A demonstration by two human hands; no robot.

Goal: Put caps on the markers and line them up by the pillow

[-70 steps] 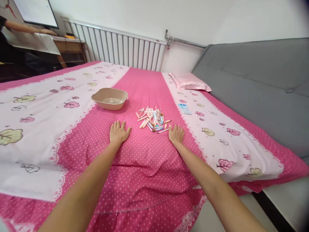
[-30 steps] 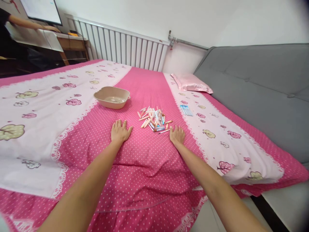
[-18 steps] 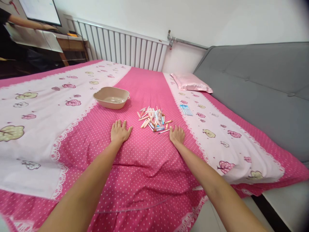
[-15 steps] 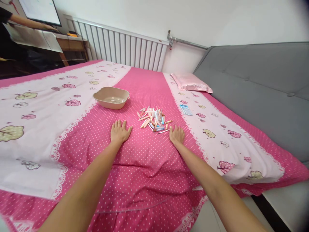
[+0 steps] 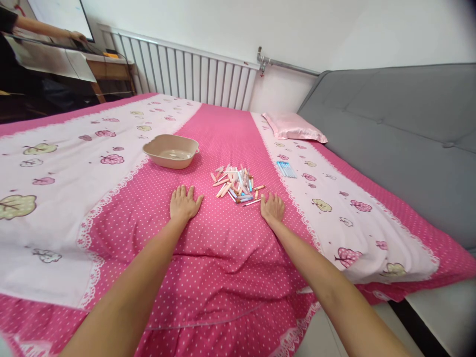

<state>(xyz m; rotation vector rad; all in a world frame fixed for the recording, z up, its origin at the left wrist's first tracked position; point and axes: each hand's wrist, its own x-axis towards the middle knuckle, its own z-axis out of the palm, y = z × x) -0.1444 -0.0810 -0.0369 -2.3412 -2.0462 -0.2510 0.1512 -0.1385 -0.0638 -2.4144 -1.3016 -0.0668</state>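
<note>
My left hand [image 5: 183,204] lies flat and open on the pink dotted bedsheet [image 5: 219,258], holding nothing. My right hand [image 5: 272,206] also rests palm down with fingers spread, empty, its fingertips just short of a pile of several pens and markers [image 5: 237,184]. The pile sits between and slightly beyond both hands. A beige plastic basin [image 5: 170,150] stands farther away to the left of the pile. A small row of blue pens [image 5: 285,168] lies to the right of the pile on the pale strip of the sheet.
A pink pillow [image 5: 293,128] lies at the far right by a grey padded sofa back [image 5: 394,129]. A white radiator [image 5: 186,74] runs along the far wall. At the top left another person's arm [image 5: 44,29] reaches over a wooden desk [image 5: 107,69].
My hands have stayed flat in the same spots. The view shifted slightly. The other person's hand at the top left rose from the desk towards the screen.
</note>
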